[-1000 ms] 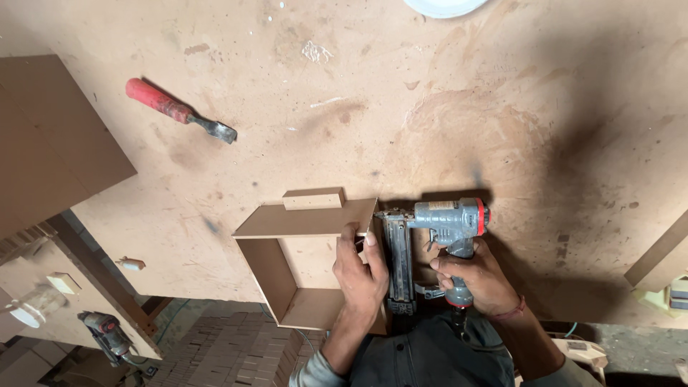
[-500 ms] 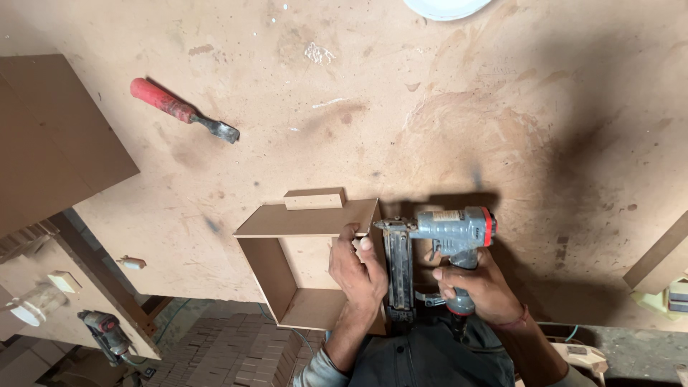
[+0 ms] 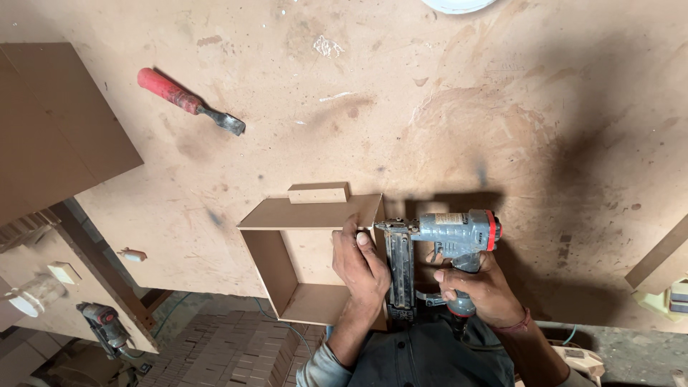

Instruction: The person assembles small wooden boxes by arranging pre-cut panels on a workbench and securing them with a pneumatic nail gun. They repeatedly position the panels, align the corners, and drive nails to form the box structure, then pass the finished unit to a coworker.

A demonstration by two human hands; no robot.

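From the head view I see my right hand wrapped tight round the handle of the grey nail gun, its nose touching the right side of the open board frame near the desk's front edge. My left hand presses flat on that side panel, fingers closed over its edge. I judge the frame light, stiff and easily shifted, best held beside the joint. A red-handled chisel lies well apart.
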